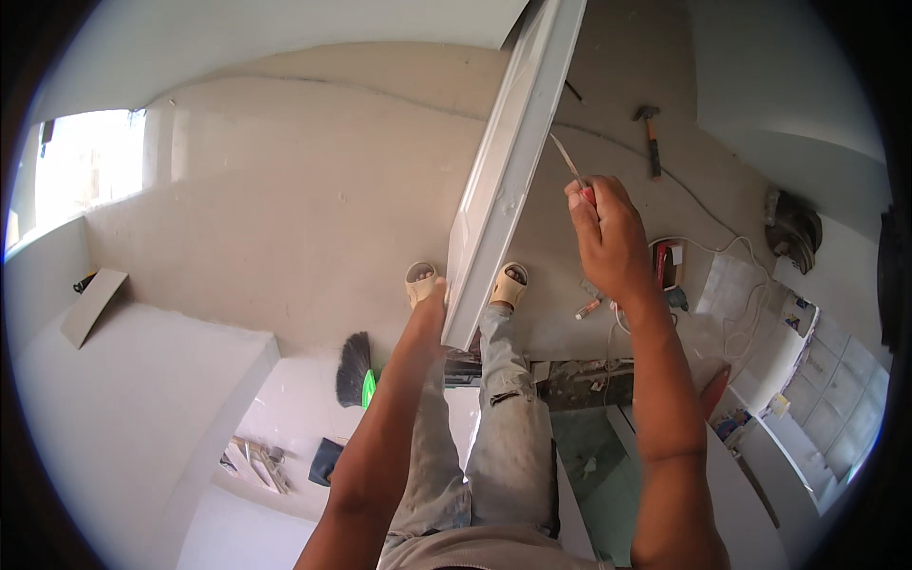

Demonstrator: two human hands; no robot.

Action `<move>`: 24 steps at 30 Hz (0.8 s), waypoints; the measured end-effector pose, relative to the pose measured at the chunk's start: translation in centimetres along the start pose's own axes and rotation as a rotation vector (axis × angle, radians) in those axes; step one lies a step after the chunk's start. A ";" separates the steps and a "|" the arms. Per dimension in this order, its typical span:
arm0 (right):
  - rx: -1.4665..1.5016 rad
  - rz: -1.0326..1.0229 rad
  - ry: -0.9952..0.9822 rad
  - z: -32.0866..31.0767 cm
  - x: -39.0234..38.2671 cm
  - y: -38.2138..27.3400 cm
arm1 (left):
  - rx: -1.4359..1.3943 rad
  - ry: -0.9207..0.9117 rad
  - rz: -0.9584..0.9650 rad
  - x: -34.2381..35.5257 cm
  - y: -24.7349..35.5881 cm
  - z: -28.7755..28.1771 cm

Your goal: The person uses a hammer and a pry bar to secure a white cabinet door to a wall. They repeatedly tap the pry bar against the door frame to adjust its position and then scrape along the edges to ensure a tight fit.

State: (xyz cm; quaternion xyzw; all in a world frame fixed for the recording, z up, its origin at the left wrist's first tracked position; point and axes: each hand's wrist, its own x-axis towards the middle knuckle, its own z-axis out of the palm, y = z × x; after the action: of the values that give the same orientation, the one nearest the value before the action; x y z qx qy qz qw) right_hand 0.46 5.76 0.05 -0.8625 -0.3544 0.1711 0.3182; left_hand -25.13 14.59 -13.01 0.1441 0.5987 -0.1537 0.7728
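Observation:
A white door (506,180) stands on edge between my feet and runs away from me, its long narrow edge facing up. My left hand (433,315) grips the door's near end from its left side; most of the fingers are hidden behind the arm and the panel. To the right of the door, my right hand (608,233) is closed around the red handle of a knife (567,157). Its thin blade points forward and left, near the door's edge but apparently apart from it.
On the floor to the right lie a hammer (651,142), a red box (667,264) and a pale cable (755,309). A broom (355,369) with dark bristles is at the left of my legs. A loose board (95,306) rests on the white ledge (171,370).

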 end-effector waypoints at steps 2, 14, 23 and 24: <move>-0.151 0.010 0.012 0.7 -1.6 0.9 | 0.413 0.084 0.315 -0.6 1.3 -0.2; -0.485 0.078 -0.132 2.4 -2.6 0.0 | 0.921 0.223 1.137 -4.5 7.4 12.7; -0.475 0.068 -0.114 1.6 0.4 0.7 | 0.836 0.077 0.976 -2.8 10.4 13.7; -0.476 0.061 -0.110 1.5 0.4 0.8 | 0.828 0.070 0.964 -2.9 10.5 13.9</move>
State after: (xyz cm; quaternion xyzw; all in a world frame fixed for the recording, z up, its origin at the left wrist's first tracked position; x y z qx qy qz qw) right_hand 0.38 6.30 -1.60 -0.9129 -0.3752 0.1390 0.0808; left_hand -9.26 18.67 -6.45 0.6891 0.3827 -0.0027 0.6154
